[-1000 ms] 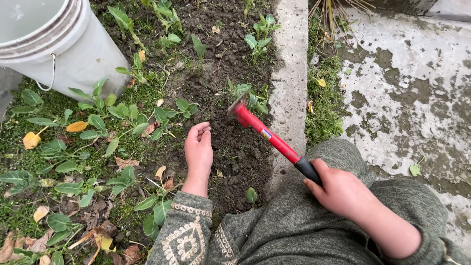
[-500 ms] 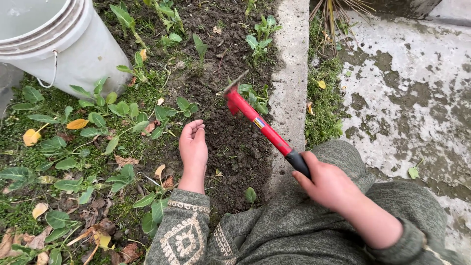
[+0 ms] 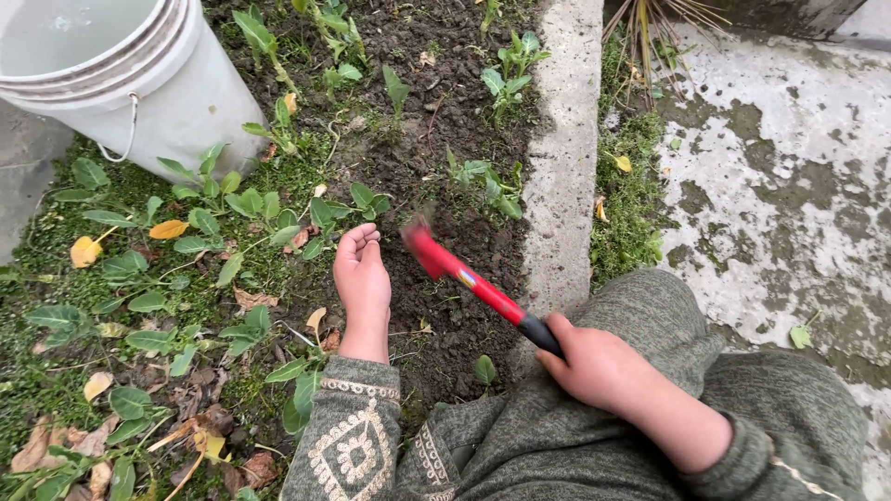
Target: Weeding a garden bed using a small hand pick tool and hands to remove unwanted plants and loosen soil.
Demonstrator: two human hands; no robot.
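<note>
The red-handled hand hoe (image 3: 464, 276) is down low over the dark soil (image 3: 455, 315) in the middle of the garden bed, head end blurred right at the dirt near the bed's right edge, so I can't make out the blade itself. Right hand (image 3: 594, 371) is clenched around the black grip at the bottom of the handle. Left hand (image 3: 364, 283) sits on the soil just left of the hoe head, fingers loosely curled, holding nothing as far as I can see.

Progress-wise, I'd say it's partway: the strip along the concrete curb (image 3: 561, 176) looks loose, crumbly and mostly bare, with only a few small seedlings (image 3: 492, 186) standing in it. The left side of the bed is still thick with leafy weeds (image 3: 186, 241), moss and dead yellow leaves, so that part looks untouched. A white bucket (image 3: 139, 83) stands at the bed's top left corner, contents not visible.
</note>
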